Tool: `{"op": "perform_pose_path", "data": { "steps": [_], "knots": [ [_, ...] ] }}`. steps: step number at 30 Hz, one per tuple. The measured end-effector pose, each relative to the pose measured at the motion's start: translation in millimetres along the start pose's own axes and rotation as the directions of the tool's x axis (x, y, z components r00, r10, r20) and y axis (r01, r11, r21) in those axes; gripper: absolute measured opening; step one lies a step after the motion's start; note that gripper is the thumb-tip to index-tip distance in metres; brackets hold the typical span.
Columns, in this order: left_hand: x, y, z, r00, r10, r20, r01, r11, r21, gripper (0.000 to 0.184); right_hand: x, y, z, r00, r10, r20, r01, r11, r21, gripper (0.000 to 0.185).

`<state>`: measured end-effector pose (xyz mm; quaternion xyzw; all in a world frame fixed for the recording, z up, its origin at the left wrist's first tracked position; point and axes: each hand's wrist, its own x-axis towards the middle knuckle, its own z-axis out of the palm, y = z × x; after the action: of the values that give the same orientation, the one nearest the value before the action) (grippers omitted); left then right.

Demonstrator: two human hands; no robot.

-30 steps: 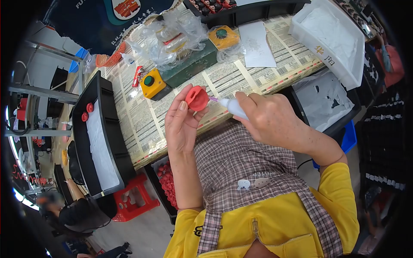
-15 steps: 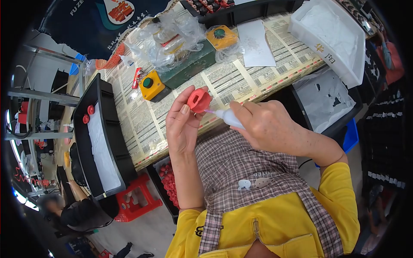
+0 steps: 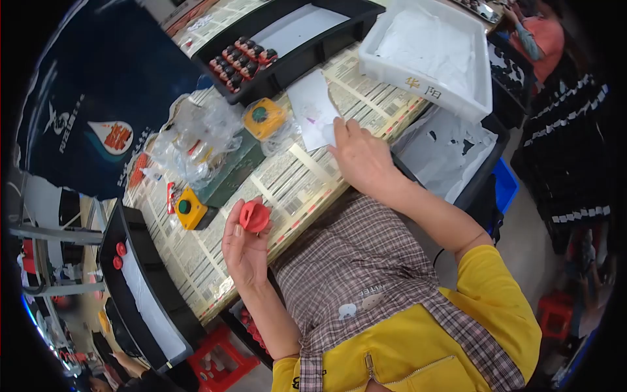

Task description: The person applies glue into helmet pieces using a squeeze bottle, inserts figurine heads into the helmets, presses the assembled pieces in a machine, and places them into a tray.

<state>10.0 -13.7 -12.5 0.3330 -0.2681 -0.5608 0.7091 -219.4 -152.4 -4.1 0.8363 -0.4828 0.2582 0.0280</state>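
My left hand (image 3: 244,253) holds a small hollow red plastic piece (image 3: 255,217) between thumb and fingers, just off the table's front edge. Its opening is turned upward. My right hand (image 3: 367,162) is closed around a small white squeeze bottle (image 3: 329,135) with a thin nozzle, mostly hidden by the fingers. That bottle is over a white paper sheet (image 3: 305,98), where a small purple spot shows near the nozzle. I cannot tell whether the nozzle touches the paper.
Two button boxes, one yellow (image 3: 190,209) and another yellow (image 3: 264,119), flank a green machine (image 3: 228,171) under plastic. A black tray (image 3: 287,55) holds several dark-haired figure heads. A white bin (image 3: 418,85) stands right. Two red pieces (image 3: 119,255) lie in the left black tray (image 3: 108,281).
My right hand has carried the bottle away from the red piece and over the paper sheet. My left hand still holds the red piece, now tilted differently. The camera view has turned.
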Motion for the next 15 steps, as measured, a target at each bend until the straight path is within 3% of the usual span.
{"op": "perform_pose_path", "data": {
  "steps": [3, 5, 8, 11, 13, 15],
  "knots": [
    [1, -2, 5, 1.0, -0.017, -0.022, 0.018, 0.999, 0.042, 0.06, 1, 5, 28, 0.996, 0.078, 0.032, -0.07, 0.978, -0.197, 0.043],
    [2, -6, 2, 1.0, -0.02, -0.008, 0.02, 1.0, 0.009, 0.059, -2, 5, 29, 0.984, 0.131, 0.123, -0.112, 0.983, -0.146, 0.056],
    [2, -5, 1, 0.998, -0.033, -0.052, 0.035, 0.999, 0.02, 0.06, -3, 12, -11, 0.974, 0.122, 0.189, -0.13, 0.991, 0.028, 0.056],
    [4, -8, -4, 0.998, -0.036, -0.06, 0.036, 0.999, 0.001, 0.061, 14, 63, -71, 0.989, 0.07, 0.134, -0.098, 0.971, 0.217, 0.049],
    [4, -13, -7, 0.996, -0.031, -0.082, 0.029, 0.999, -0.023, 0.061, 36, 116, -95, 0.999, 0.048, -0.023, -0.046, 0.996, 0.08, 0.032],
    [4, -15, -11, 0.998, -0.013, -0.058, 0.009, 0.998, -0.062, 0.059, 63, 166, -102, 0.988, 0.155, -0.027, -0.154, 0.988, 0.009, 0.024]
  ]
}}
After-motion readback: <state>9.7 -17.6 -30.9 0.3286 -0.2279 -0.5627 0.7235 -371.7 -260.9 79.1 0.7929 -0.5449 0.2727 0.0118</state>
